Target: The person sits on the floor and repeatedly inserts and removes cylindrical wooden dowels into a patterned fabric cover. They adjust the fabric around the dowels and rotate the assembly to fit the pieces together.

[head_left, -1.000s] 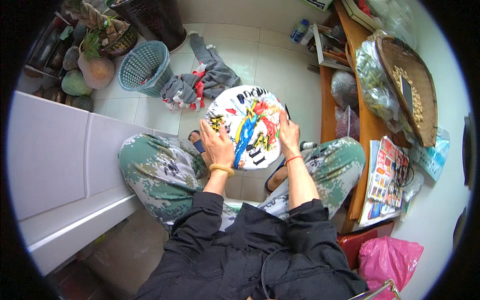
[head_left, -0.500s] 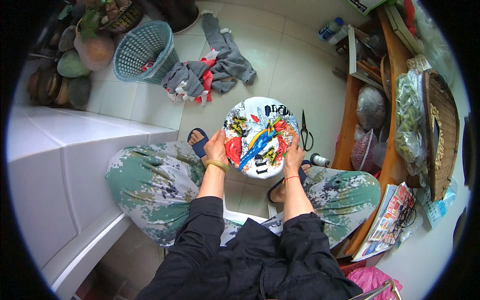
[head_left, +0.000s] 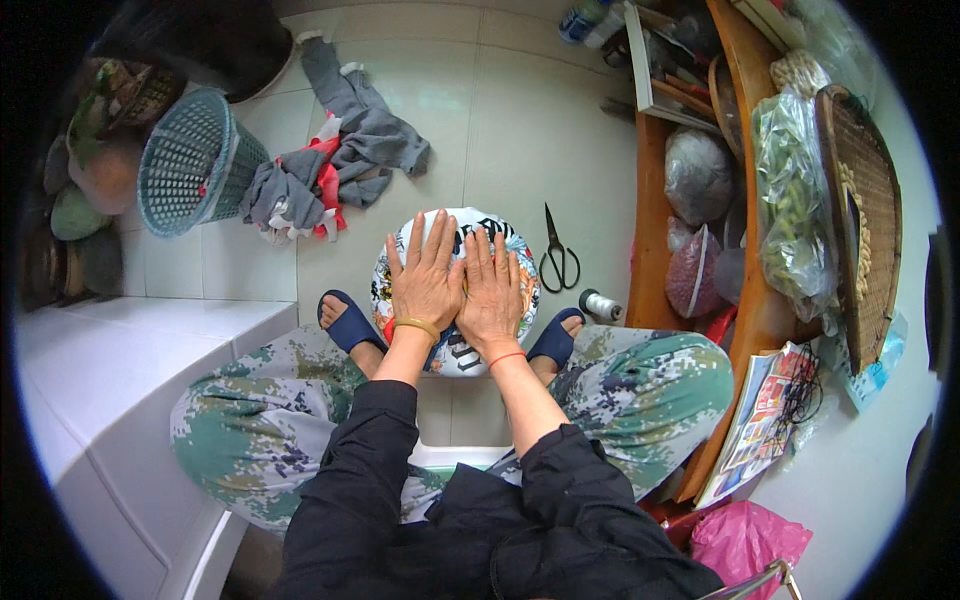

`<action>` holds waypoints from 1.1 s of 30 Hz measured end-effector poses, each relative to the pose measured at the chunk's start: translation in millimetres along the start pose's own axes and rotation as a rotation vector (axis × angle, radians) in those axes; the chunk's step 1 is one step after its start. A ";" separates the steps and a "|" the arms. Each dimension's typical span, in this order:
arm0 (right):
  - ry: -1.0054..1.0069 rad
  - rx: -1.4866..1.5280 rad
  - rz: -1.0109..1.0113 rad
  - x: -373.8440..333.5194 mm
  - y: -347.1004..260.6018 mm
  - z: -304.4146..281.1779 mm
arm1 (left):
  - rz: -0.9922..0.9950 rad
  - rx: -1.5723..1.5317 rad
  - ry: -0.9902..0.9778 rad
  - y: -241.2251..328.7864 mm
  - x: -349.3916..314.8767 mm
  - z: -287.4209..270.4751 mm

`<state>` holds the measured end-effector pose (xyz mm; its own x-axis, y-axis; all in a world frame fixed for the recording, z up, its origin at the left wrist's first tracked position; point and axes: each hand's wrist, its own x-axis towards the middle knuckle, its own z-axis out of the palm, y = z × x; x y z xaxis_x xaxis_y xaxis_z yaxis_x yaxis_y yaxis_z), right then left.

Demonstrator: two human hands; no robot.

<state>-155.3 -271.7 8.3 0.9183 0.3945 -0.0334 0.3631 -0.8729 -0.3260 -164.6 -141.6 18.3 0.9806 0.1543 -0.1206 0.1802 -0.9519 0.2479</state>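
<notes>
A round cushion (head_left: 460, 357), covered in white cloth with a colourful print and black lettering, lies low between my feet. My left hand (head_left: 428, 283) rests flat on top of it, fingers stretched out and pointing away from me. Beside it, my right hand (head_left: 490, 297) is pressed flat too, its fingers extended and its thumb side against my left hand. Much of the print is hidden under both hands. To the right of the cushion, black-handled scissors (head_left: 555, 243) lie on the floor, with a spool of white thread (head_left: 600, 305) nearer my right foot.
Grey and red cloth (head_left: 375, 125) is heaped on the floor beside a blue-green plastic basket (head_left: 185, 180). A white tiled ledge (head_left: 130, 345) borders my left knee. On the right stands a wooden shelf (head_left: 648, 215) with bagged goods; a pink bag (head_left: 750, 540) sits near its lower end.
Both hands have moved from gripping the cushion's sides to lying flat on its top. The cushion now sits lower, between my feet. My view has shifted right.
</notes>
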 end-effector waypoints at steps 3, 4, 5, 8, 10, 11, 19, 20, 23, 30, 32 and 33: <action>0.066 0.026 -0.027 -2.1 3.0 3.6 | 0.020 -0.033 0.075 -2.7 -2.8 5.0; 0.072 0.029 -0.025 -2.5 4.4 3.2 | 0.023 -0.034 0.091 -2.9 -4.1 6.4; 0.060 0.015 -0.037 -2.7 6.3 2.0 | 0.030 -0.024 0.118 -3.2 -5.1 7.6; 0.043 0.042 0.002 -2.7 11.9 -4.2 | 0.038 -0.055 0.110 -8.0 -4.3 7.4; 0.110 -0.012 0.082 -3.9 20.5 -8.5 | -0.033 -0.032 0.174 -15.6 -2.7 6.0; 0.145 -0.016 0.131 -4.5 25.2 -9.0 | -0.117 -0.097 0.166 -20.6 -1.5 5.8; 0.184 0.062 0.234 -10.1 30.5 -2.3 | -0.348 -0.185 0.199 -36.0 11.2 13.5; 0.196 0.067 0.231 -8.1 28.9 -5.6 | -0.380 -0.196 0.154 -35.9 12.2 12.0; 0.226 0.031 0.182 11.5 26.5 -16.9 | -0.347 -0.154 0.186 -35.9 17.1 3.1; 0.092 0.142 0.076 70.3 33.5 -13.0 | 0.256 -0.147 0.282 -19.3 57.2 -2.1; 0.039 0.107 0.114 69.0 34.3 -10.4 | 0.263 -0.184 0.165 -14.5 64.2 -0.6; 0.100 0.132 0.094 67.5 34.0 -9.6 | 0.241 -0.164 0.153 -12.1 65.4 -0.1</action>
<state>-79.4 -277.4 4.0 0.9606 0.2771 0.0223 0.2575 -0.8567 -0.4468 -102.6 -120.0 7.5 0.9944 -0.0204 0.1033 -0.0607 -0.9125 0.4046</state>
